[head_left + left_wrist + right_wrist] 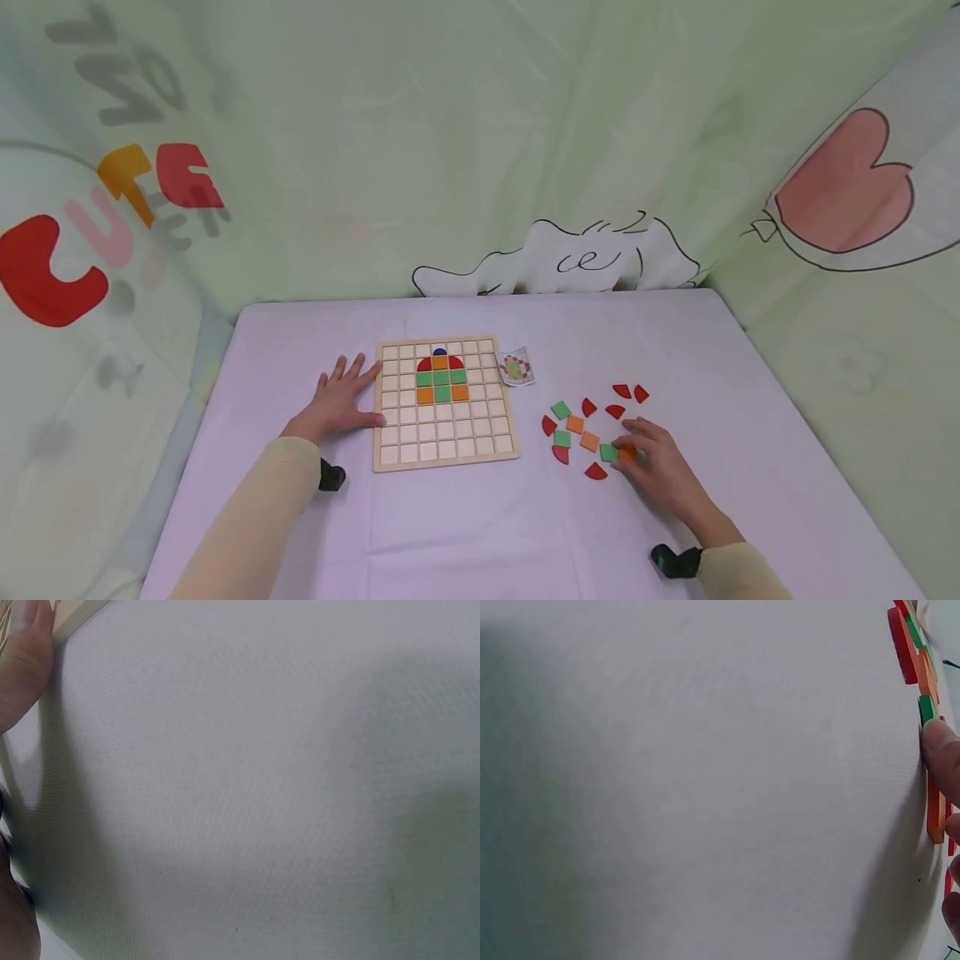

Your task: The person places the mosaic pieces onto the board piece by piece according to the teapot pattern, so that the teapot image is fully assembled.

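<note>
My left hand (335,403) rests at the left edge of a wooden grid board (447,452), its fingers spread and thumb on the frame. Red, orange and green tiles fill cells in the board's upper middle, topped by a blue piece (439,352). To the right, my right hand (660,467) pinches a green square tile (608,452) between thumb and fingertips. Beside that tile an orange tile (627,454) lies partly under the fingers. In the right wrist view the thumb (941,754) meets the green tile's edge (927,707).
Loose red quarter-round pieces (596,471), orange squares (589,441) and green squares (562,438) lie left of and beyond the right hand. A small printed card (517,367) touches the board's right side. The table (465,533) has a pale cloth, with fabric walls behind and beside it.
</note>
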`<state>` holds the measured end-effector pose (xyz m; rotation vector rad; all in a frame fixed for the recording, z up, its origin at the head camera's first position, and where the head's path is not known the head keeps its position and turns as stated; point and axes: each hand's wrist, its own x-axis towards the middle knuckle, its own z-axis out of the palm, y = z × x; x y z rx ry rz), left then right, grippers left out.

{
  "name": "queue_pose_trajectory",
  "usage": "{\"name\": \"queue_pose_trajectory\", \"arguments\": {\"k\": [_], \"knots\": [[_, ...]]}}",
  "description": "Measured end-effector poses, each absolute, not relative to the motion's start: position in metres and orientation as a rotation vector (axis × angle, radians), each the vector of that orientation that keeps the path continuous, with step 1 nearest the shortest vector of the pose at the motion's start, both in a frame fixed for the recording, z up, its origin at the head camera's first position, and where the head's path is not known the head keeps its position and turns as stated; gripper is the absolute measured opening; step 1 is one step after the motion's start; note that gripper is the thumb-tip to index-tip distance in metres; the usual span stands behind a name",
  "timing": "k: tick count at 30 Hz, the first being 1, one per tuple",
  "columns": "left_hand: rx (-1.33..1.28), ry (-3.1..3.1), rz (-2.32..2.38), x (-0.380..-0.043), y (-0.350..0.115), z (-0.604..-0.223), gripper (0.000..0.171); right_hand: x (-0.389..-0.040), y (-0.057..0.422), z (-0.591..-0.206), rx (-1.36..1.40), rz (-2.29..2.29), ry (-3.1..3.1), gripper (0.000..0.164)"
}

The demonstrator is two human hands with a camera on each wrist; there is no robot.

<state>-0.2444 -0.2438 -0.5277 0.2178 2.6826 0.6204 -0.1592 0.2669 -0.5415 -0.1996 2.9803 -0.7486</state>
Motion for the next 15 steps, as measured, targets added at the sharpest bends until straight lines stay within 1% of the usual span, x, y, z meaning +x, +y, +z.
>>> {"name": "queue_pose_trajectory", "arguments": {"k": [6,11,15], "knots": [[0.221,2.680,0.608,-0.246,-0.244,-0.528,0.105,-0.160,0.264,-0.535,-0.193,-0.784,2.987,0.030],[0.225,2.680,0.611,-0.247,-0.244,-0.528,0.104,-0.168,0.253,-0.532,-0.302,-0.833,2.999,0.027],[0.226,2.679,0.617,-0.245,-0.243,-0.527,0.104,-0.177,0.233,-0.529,-0.391,-0.855,2.982,0.025]]}}
